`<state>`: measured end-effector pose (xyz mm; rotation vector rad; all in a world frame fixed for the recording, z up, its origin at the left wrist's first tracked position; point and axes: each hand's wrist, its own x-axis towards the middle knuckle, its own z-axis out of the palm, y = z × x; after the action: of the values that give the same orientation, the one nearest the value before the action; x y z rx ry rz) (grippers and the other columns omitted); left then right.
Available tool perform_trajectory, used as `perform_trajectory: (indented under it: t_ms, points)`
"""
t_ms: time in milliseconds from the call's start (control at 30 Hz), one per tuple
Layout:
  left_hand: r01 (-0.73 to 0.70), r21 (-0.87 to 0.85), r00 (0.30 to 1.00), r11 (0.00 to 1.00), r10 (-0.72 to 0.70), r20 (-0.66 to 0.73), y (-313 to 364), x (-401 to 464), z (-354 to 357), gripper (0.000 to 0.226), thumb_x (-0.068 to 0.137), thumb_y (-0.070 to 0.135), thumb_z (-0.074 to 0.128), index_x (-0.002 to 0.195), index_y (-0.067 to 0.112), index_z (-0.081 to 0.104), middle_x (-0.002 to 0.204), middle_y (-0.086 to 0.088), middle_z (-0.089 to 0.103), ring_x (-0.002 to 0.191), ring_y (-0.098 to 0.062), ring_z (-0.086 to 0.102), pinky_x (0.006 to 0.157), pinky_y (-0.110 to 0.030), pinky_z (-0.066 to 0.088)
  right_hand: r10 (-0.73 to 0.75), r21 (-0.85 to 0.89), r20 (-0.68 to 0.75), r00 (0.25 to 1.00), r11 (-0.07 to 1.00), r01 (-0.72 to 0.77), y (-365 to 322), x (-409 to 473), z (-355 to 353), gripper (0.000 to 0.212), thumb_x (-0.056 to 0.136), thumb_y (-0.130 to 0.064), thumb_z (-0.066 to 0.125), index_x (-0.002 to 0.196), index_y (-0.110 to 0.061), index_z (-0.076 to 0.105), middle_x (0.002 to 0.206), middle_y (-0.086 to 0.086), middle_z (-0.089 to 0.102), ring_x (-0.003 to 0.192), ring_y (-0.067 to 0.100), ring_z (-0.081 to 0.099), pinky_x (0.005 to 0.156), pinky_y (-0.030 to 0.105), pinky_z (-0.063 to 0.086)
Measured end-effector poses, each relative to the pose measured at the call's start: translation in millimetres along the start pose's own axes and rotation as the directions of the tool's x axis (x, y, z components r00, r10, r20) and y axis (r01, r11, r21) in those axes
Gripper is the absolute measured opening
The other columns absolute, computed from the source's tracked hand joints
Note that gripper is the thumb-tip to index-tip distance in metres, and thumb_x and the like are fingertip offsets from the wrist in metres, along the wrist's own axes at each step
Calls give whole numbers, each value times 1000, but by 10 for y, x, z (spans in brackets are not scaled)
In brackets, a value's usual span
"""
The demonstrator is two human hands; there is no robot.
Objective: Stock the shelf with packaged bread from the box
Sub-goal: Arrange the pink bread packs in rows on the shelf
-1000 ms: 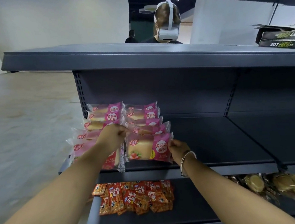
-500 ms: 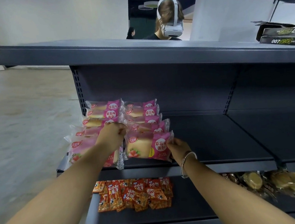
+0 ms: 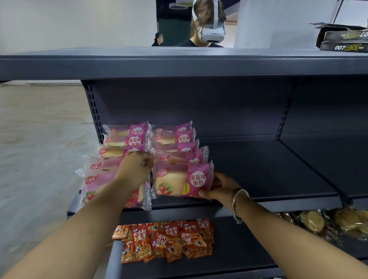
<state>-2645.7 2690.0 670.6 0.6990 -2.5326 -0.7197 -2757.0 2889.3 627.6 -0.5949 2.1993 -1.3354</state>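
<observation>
On the shelf (image 3: 259,172), the right hand (image 3: 221,186) pinches the front bread pack (image 3: 180,181); the left hand (image 3: 136,168), grip curled, rests on the neighbouring bread stack (image 3: 106,175).

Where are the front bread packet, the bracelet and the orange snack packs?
Front bread packet (image 3: 183,180): head view, on its clear window.
Bracelet (image 3: 238,201): head view, on the band at the right wrist.
Orange snack packs (image 3: 165,241): head view, middle of the pile.

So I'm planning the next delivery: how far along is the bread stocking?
Done: two rows of pink bread packs fill the shelf's left end. In hand: the right hand grips the front pack; the left hand rests on the left row. Left: the shelf's right side is bare. The box is out of view.
</observation>
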Motion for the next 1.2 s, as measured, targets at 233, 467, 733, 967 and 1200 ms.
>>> perform_trajectory:
  t_ms: [233,467,733,967,1200]
  points:
    - [5,-9,1000,1000,-5,5,-18,-5,-6,29,92,7,48,116,8,64,117,-10,66,103,-23,62,90,-29,45,33,-100,-12,999,994,-34,-1,12,2,67,73,5,71,132,-14,47,124,7,61,119,24,54,102,32,43]
    - [-24,20,999,1000,24,-23,16,-34,-5,27,92,6,49,113,7,65,115,-11,67,102,-25,63,89,-28,46,35,-151,-36,999,988,-40,25,3,-21,63,74,1,71,130,-17,48,124,6,61,120,24,53,103,36,43]
    - [16,26,1000,1000,-15,-20,8,-32,-7,30,91,12,51,118,12,63,122,-9,62,116,-28,54,100,-43,46,47,-189,-61,997,980,-57,27,-31,-15,65,75,-7,72,132,-20,45,129,5,57,123,24,50,105,38,42]
    - [17,52,1000,999,-16,-21,-4,-42,1,32,90,13,51,120,13,61,126,-10,60,118,-31,52,100,-46,44,55,-192,-76,996,979,-68,48,-38,-24,61,75,-5,71,130,-20,47,126,5,58,121,25,52,104,42,44]
    - [11,61,1000,998,-9,-29,-22,-44,-11,33,89,14,53,122,14,60,130,-9,56,121,-31,47,104,-45,40,70,-184,-82,994,979,-84,43,-28,-19,57,74,-7,73,125,-20,51,122,5,60,116,24,55,101,41,46]
